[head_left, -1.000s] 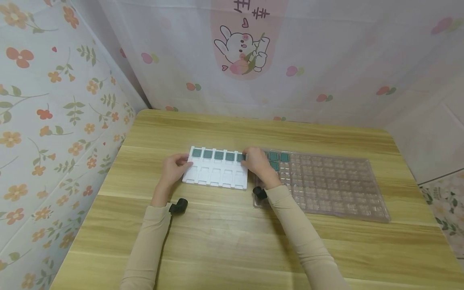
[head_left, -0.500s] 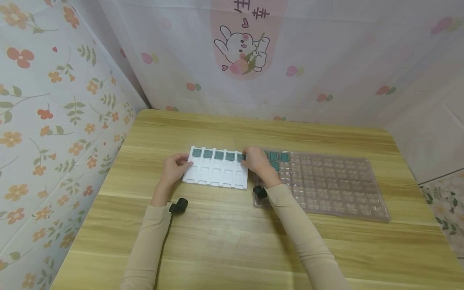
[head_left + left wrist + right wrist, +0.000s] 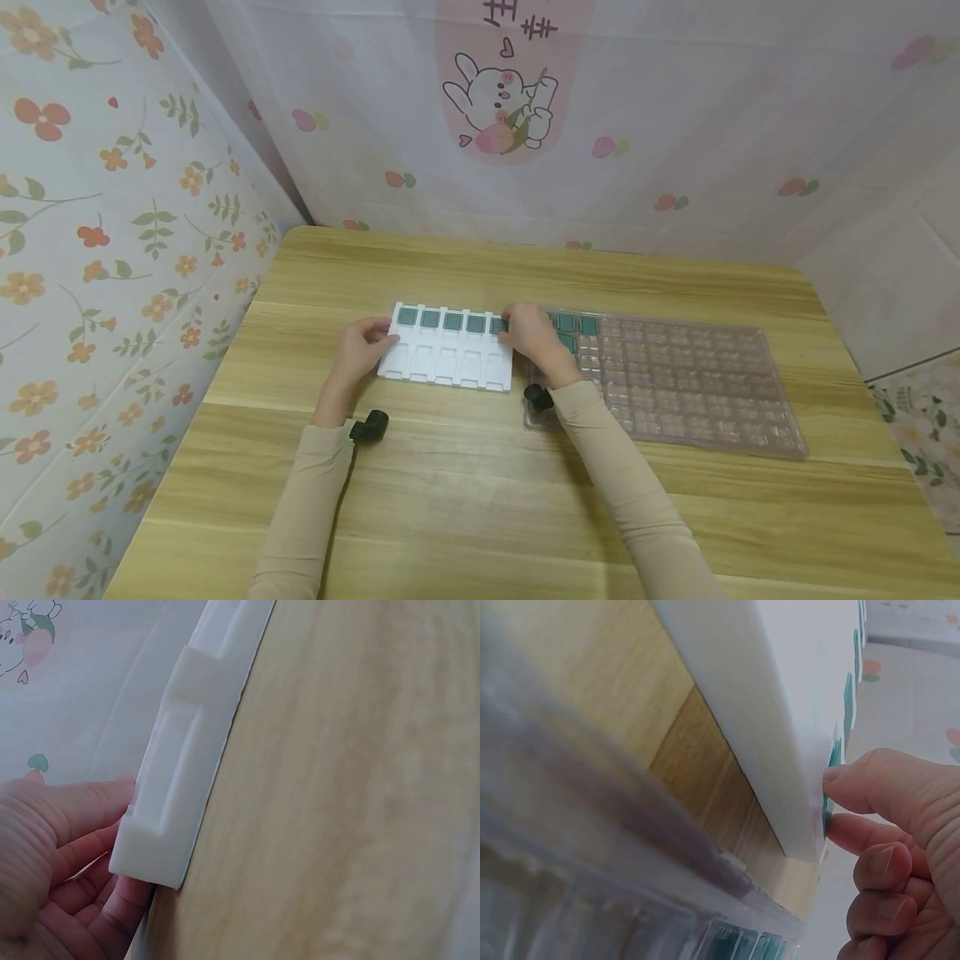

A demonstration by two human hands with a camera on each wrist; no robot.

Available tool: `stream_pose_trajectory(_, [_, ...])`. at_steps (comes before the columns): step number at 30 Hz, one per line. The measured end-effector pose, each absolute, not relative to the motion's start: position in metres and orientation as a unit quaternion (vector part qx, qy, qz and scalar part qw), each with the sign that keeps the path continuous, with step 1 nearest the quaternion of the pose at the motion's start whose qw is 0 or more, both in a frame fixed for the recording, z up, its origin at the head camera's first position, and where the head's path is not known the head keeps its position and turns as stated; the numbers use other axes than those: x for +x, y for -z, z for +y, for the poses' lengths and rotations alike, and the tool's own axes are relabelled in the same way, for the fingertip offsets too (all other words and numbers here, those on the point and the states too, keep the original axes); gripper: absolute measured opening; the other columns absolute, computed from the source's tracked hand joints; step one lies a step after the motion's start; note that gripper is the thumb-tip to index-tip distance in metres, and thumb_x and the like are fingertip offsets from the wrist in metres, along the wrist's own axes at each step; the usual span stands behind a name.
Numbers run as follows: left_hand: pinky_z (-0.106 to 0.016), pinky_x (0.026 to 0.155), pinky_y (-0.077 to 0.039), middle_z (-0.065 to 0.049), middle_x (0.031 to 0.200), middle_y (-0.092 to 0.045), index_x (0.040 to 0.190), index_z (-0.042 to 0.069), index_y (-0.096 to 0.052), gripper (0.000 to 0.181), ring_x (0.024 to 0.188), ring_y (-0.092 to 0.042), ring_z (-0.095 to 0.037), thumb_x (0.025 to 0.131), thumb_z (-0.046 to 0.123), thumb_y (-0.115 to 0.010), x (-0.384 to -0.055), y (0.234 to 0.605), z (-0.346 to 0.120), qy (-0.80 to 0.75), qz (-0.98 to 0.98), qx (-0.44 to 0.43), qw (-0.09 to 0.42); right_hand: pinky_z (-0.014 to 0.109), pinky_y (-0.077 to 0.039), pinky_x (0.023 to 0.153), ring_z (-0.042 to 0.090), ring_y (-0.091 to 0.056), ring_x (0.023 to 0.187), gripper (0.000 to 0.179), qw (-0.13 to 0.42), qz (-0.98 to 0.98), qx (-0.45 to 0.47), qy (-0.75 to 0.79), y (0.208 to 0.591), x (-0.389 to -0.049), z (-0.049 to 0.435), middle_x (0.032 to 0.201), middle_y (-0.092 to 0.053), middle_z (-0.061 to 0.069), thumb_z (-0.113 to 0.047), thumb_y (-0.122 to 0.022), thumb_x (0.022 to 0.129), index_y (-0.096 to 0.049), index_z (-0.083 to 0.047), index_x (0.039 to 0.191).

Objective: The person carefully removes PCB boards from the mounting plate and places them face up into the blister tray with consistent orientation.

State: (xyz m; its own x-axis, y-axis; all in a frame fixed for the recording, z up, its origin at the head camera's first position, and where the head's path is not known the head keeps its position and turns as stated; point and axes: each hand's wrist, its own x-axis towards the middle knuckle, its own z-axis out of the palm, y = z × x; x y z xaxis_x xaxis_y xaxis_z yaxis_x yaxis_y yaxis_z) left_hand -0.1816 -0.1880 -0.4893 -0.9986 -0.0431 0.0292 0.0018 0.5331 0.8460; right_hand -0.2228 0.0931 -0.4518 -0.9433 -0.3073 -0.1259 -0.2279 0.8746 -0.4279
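Observation:
A white slotted tray lies on the table, its far row holding several green square chips while the near row's slots are bare. My left hand grips the tray's left end, thumb on top and fingers at the side and below, as the left wrist view shows. At the far right slot my right hand pinches a green chip between thumb and index finger, right at the tray surface. The other fingers of that hand are curled. In the head view, the hand partly covers this chip.
Right of the white tray lies a large clear plastic tray with many pockets. A few green chips sit in its far left corner, partly behind my right hand. Black wrist cameras stick out from both sleeves. A patterned curtain hangs behind the table.

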Motion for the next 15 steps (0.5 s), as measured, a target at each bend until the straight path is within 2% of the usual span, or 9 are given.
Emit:
stream_pose_trajectory(5, [-0.029, 0.069, -0.046, -0.023, 0.097, -0.066, 0.112, -0.008, -0.063, 0.033, 0.083, -0.061, -0.03, 0.083, 0.006, -0.069, -0.1821, 0.4896, -0.1877, 0.483, -0.875, 0.012, 0.027, 0.034, -0.05, 0.076, 0.023, -0.059, 0.079, 0.032, 0.096, 0.962, -0.14, 0.212, 0.4506, -0.2221, 0.0938, 0.114, -0.063, 0.019, -0.008, -0.067, 0.083, -0.063, 0.004, 0.113])
stream_pose_trajectory(12, [-0.027, 0.068, -0.045, -0.023, 0.098, -0.066, 0.113, -0.008, -0.062, 0.033, 0.084, -0.061, -0.03, 0.083, 0.006, -0.068, -0.182, 0.4901, -0.188, 0.485, -0.874, 0.014, 0.026, 0.036, -0.05, 0.077, 0.024, -0.059, 0.083, 0.031, 0.092, 0.963, -0.141, 0.21, 0.4503, -0.2225, 0.0954, 0.114, -0.063, 0.019, -0.009, -0.067, 0.083, -0.064, 0.004, 0.111])
stream_pose_trajectory(15, [-0.026, 0.068, -0.045, -0.024, 0.099, -0.066, 0.113, -0.009, -0.062, 0.033, 0.084, -0.061, -0.03, 0.083, 0.005, -0.068, -0.1823, 0.4901, -0.1882, 0.491, -0.871, 0.012, 0.026, 0.035, -0.049, 0.075, 0.023, -0.058, 0.079, 0.031, 0.091, 0.963, -0.138, 0.213, 0.4495, -0.2223, 0.0964, 0.113, -0.064, 0.019, -0.008, -0.067, 0.083, -0.064, 0.005, 0.111])
